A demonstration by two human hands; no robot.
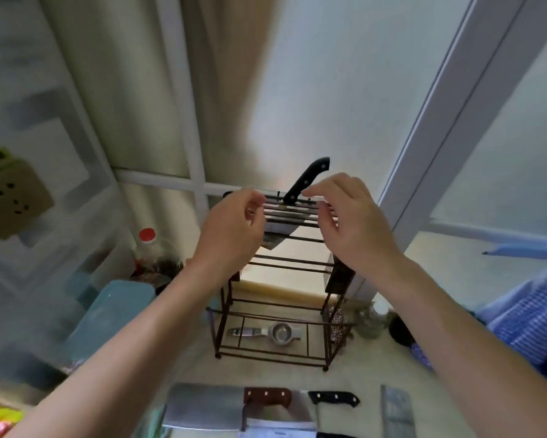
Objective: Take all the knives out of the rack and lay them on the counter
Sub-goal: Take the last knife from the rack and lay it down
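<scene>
A dark wire knife rack (275, 314) stands on the pale counter (370, 371). One knife (306, 181) is in its top slots, black riveted handle sticking up and back, blade hanging between the bars. My left hand (234, 229) hovers at the rack's top left with fingers curled and holds nothing. My right hand (351, 219) is at the top right, fingertips just beside the black handle, not gripping it. On the counter near me lie a cleaver with a brown handle (267, 396), a black-handled knife (333, 398) and a grey blade (395, 409).
A metal squeezer (265, 331) lies inside the rack's base. A teal lidded box (107, 314) and a red-capped bottle (146, 241) stand to the left. Small jars (373, 320) and blue striped cloth (531, 314) are at the right. A window frame is behind the rack.
</scene>
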